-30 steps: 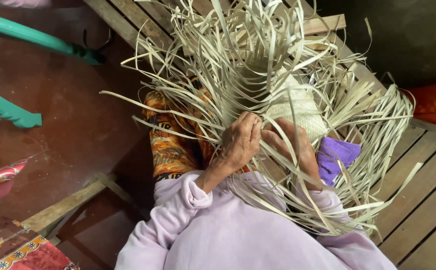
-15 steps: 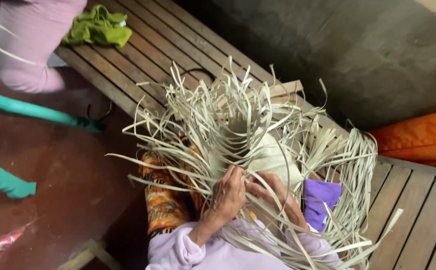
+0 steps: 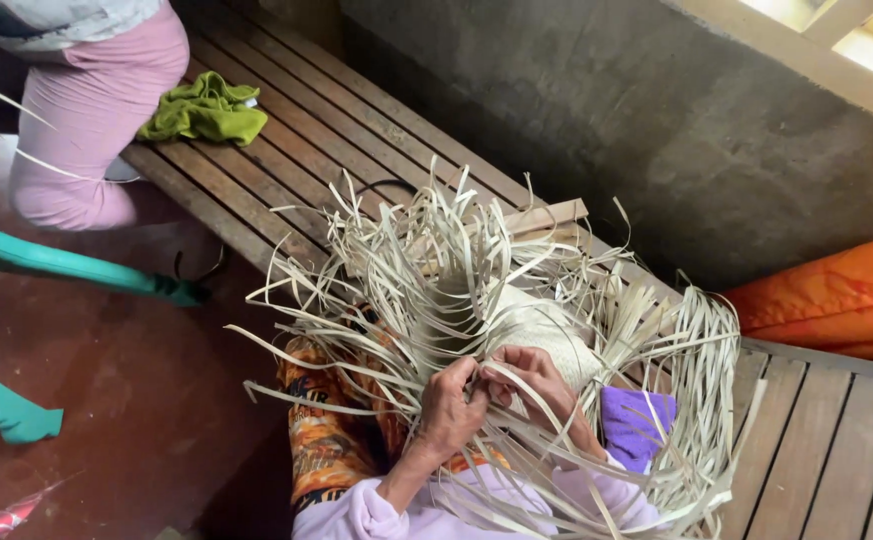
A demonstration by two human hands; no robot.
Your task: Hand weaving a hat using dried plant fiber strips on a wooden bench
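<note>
Grey concrete wall (image 3: 657, 130) fills the upper right of the frame; below it a slatted wooden table (image 3: 357, 130) runs diagonally from upper left to lower right, beside a reddish floor (image 3: 127, 400). At the upper left, another person in pink clothing (image 3: 87, 120) sits on the slats, with a green cloth (image 3: 207, 110) just beside them. Orange fabric (image 3: 837, 290) lies at the right edge; teal chair legs (image 3: 47, 260) stand at the left.

Your work sits at lower centre: a half-woven piece of pale leaf strips (image 3: 517, 320), its loose ends fanning out all round, resting on your lap so both hands can reach the woven edge. A purple cloth (image 3: 637, 425) lies under the strips at your right.

Your left hand (image 3: 452, 405) is curled closed, pinching strips at the edge. Your right hand (image 3: 537, 380) lies against it, fingers bent over strips, apparently keeping them in place.
</note>
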